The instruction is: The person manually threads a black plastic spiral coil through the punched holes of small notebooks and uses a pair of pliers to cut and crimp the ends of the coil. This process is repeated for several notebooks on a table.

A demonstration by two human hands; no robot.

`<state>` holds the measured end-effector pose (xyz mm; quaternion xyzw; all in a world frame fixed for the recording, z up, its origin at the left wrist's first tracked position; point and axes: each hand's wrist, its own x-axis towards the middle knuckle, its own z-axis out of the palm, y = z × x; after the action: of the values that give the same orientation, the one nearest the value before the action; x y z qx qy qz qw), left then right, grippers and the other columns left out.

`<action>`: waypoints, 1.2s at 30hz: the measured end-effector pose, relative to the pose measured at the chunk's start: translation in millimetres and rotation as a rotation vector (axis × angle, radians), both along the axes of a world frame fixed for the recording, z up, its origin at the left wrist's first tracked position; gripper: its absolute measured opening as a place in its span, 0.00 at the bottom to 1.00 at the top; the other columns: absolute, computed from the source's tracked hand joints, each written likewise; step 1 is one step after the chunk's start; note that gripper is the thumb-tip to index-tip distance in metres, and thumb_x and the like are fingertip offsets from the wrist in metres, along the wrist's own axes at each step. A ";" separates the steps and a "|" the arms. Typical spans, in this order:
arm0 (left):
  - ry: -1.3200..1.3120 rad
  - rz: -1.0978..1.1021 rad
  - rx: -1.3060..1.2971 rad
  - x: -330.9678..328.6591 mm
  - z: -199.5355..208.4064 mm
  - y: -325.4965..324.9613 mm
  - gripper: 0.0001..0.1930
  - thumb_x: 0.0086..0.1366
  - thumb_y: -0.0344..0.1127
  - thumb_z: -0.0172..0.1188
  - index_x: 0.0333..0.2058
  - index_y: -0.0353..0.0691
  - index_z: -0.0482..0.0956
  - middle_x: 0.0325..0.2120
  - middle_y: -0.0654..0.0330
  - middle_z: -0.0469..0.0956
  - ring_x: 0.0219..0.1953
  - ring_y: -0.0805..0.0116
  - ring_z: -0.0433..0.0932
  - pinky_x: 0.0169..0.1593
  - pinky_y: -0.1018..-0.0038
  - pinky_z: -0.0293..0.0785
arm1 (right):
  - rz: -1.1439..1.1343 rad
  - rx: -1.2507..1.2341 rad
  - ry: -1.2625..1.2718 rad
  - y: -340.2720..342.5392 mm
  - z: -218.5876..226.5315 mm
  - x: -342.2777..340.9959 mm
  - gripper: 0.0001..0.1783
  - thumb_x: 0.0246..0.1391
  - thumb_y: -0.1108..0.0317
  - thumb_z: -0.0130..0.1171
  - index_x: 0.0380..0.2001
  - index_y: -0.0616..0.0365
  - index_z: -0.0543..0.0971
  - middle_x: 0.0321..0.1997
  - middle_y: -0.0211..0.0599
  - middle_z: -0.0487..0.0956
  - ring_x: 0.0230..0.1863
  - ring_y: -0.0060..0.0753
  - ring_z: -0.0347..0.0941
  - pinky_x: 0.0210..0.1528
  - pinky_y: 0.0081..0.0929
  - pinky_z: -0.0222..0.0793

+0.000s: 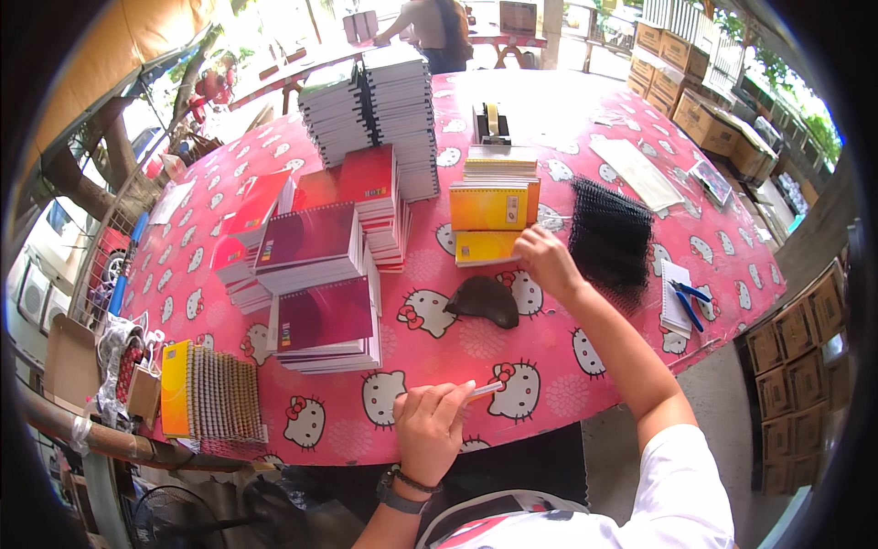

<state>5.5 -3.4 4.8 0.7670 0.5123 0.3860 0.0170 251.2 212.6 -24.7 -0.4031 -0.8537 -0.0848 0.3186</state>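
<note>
My left hand, with a dark watch and bracelet on its wrist, is closed near the table's front edge around a slim white-and-orange stick-like thing, perhaps a pen. Farther off, my right hand has its fingers closed at the right edge of a yellow spiral notebook. That notebook lies in front of a stack of yellow notebooks. A dark, rounded flat thing rests just in front of them. Right of the stack are black binding combs or coils in a pile.
Purple notebooks, red notebooks and tall white spiral-bound stacks fill the left. Yellow notebooks stand front left. Pliers lie on a notepad at right, a tape dispenser at back. A person is beyond.
</note>
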 end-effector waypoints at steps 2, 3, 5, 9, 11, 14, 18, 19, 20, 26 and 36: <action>0.011 -0.016 -0.015 -0.4 -0.6 -0.8 0.14 0.53 0.30 0.63 0.41 0.49 0.81 0.32 0.68 0.77 0.36 0.69 0.73 0.42 0.70 0.62 | -0.041 -0.048 0.015 -12.4 -13.0 8.2 0.10 0.37 0.79 0.60 0.26 0.57 0.73 0.32 0.36 0.74 0.42 0.44 0.71 0.46 0.37 0.70; 0.022 -0.022 -0.021 -0.2 -0.7 -1.3 0.15 0.54 0.31 0.63 0.42 0.50 0.81 0.32 0.69 0.77 0.37 0.69 0.73 0.42 0.71 0.62 | -0.028 -0.071 0.032 -13.3 -13.7 10.4 0.10 0.37 0.79 0.60 0.27 0.57 0.74 0.32 0.36 0.74 0.43 0.44 0.71 0.47 0.37 0.70; 0.010 -0.028 -0.021 0.2 -0.5 -1.7 0.14 0.54 0.31 0.63 0.41 0.50 0.81 0.32 0.69 0.77 0.37 0.69 0.73 0.42 0.71 0.62 | -0.001 -0.113 0.073 -12.5 -10.6 11.7 0.11 0.37 0.78 0.61 0.28 0.57 0.76 0.33 0.36 0.75 0.44 0.44 0.71 0.48 0.36 0.70; -0.008 -0.034 -0.014 -2.0 2.6 -3.6 0.15 0.53 0.30 0.64 0.41 0.49 0.82 0.32 0.69 0.78 0.36 0.70 0.73 0.42 0.72 0.62 | 0.028 -0.281 0.158 -26.0 11.9 19.9 0.11 0.41 0.74 0.63 0.33 0.58 0.79 0.35 0.39 0.78 0.42 0.44 0.73 0.47 0.34 0.70; -0.002 -0.050 -0.001 -2.3 3.5 -3.3 0.16 0.52 0.29 0.64 0.41 0.49 0.82 0.32 0.69 0.78 0.36 0.70 0.73 0.42 0.72 0.62 | -0.150 -0.170 0.261 -40.3 29.0 37.4 0.10 0.43 0.69 0.64 0.32 0.60 0.79 0.31 0.41 0.79 0.39 0.44 0.73 0.45 0.34 0.69; -0.014 -0.060 0.008 -2.9 3.7 -2.6 0.17 0.50 0.29 0.64 0.41 0.49 0.82 0.32 0.69 0.78 0.36 0.70 0.73 0.41 0.71 0.62 | -0.483 -0.303 0.149 -62.3 28.4 63.0 0.10 0.44 0.67 0.65 0.31 0.58 0.79 0.34 0.39 0.77 0.41 0.43 0.73 0.46 0.35 0.70; -0.003 -0.090 0.020 -6.1 0.8 0.4 0.18 0.49 0.28 0.64 0.41 0.50 0.83 0.31 0.69 0.78 0.35 0.69 0.73 0.41 0.71 0.62 | -0.580 -0.416 -0.021 -80.1 8.1 66.4 0.15 0.43 0.66 0.67 0.35 0.56 0.77 0.39 0.38 0.74 0.46 0.41 0.70 0.49 0.35 0.69; -0.008 -0.095 0.024 -6.2 1.2 1.9 0.17 0.49 0.28 0.64 0.41 0.50 0.83 0.31 0.69 0.78 0.35 0.69 0.73 0.41 0.71 0.62 | -0.552 -0.419 -0.008 -80.5 3.8 67.2 0.17 0.42 0.66 0.67 0.37 0.56 0.76 0.39 0.39 0.74 0.46 0.41 0.70 0.50 0.35 0.68; -0.013 -0.095 0.022 -6.2 0.6 3.2 0.17 0.50 0.28 0.64 0.41 0.50 0.83 0.31 0.69 0.78 0.35 0.69 0.73 0.41 0.71 0.62 | -0.540 -0.369 -0.001 -81.5 1.8 66.7 0.17 0.42 0.67 0.67 0.37 0.57 0.76 0.39 0.40 0.74 0.46 0.42 0.70 0.49 0.35 0.68; -0.033 -0.081 0.024 -1.8 0.1 2.8 0.15 0.50 0.28 0.64 0.39 0.49 0.82 0.30 0.68 0.76 0.34 0.68 0.72 0.40 0.70 0.62 | -0.508 -0.384 0.118 -76.9 -1.5 75.6 0.18 0.43 0.72 0.64 0.40 0.61 0.75 0.38 0.45 0.75 0.41 0.48 0.72 0.48 0.37 0.69; -0.036 -0.083 -0.001 -5.3 -0.2 5.1 0.16 0.48 0.26 0.65 0.38 0.47 0.82 0.29 0.67 0.75 0.34 0.67 0.71 0.39 0.69 0.62 | -0.049 -0.973 0.629 -120.5 60.5 25.5 0.31 0.48 0.82 0.43 0.59 0.57 0.66 0.36 0.30 0.70 0.35 0.20 0.64 0.37 0.20 0.65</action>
<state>0.2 1.6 4.6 0.7805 0.4797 0.3985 0.0429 276.7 92.1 35.8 -0.5287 -0.6490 0.4339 0.3331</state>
